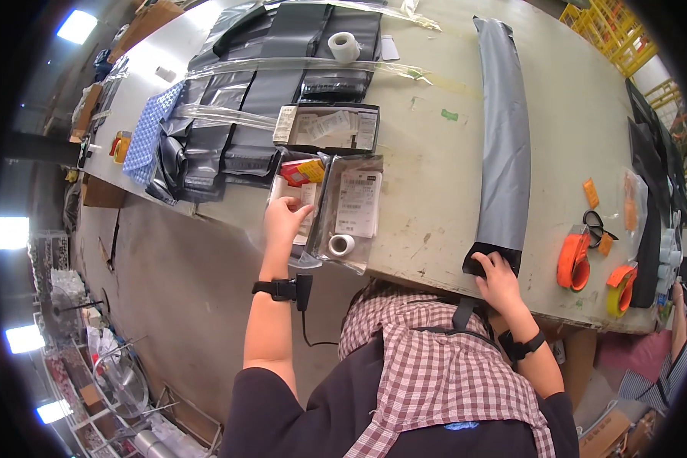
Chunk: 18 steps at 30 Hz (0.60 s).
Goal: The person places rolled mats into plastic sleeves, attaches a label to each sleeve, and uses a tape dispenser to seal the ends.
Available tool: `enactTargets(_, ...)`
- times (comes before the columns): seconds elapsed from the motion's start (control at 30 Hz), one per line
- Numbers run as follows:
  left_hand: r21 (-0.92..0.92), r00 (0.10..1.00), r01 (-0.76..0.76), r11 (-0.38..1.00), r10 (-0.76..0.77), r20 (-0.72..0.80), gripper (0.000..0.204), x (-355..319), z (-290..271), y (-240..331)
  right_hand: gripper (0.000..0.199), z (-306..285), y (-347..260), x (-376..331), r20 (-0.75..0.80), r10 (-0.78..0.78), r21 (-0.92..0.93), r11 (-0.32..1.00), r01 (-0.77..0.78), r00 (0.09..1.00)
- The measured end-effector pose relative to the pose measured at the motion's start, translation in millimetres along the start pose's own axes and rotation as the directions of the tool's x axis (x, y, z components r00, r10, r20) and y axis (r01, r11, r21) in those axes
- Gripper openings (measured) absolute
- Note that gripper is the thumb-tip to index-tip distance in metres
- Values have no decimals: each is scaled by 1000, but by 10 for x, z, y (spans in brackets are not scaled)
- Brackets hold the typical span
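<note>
My left hand [284,220] rests its fingers on a white paper slip [301,200] in a shallow tray [319,221] at the near table edge, beside a clear bag with a printed label [356,202] and a small tape roll [341,245]. A red and yellow packet [304,171] lies just beyond the fingers. My right hand [496,276] grips the near black end of a long grey plastic mailer bag [504,137] that stretches away across the table.
Black tray of labels [328,127], stacks of dark grey bags under clear film [267,91], a white tape roll [343,46], blue patterned cloth [151,130]. At right: orange tape dispensers [574,259], scissors [597,225], another person's sleeve [668,366].
</note>
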<state>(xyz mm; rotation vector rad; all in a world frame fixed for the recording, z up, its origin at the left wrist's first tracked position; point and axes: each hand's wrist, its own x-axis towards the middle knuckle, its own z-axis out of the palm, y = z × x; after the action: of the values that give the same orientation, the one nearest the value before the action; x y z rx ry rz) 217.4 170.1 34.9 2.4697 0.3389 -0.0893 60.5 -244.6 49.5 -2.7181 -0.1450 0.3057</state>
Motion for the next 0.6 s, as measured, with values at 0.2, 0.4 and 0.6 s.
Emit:
enactTargets(0.2, 201, 991, -115, 973, 126, -41, 37, -53, 24, 61, 46, -10, -30, 7, -20, 4, 13, 1000, -3, 1000)
enactTargets(0.4, 94, 995, -98, 991, 97, 22, 32, -56, -9, 14, 47, -7, -18, -17, -13, 6, 47, 999, -5, 1000)
enactTargets(0.6, 38, 997, -77, 996, 76, 27, 26, -108, -15, 48, 47, -24, -1, -16, 0, 16, 52, 998, -16, 1000)
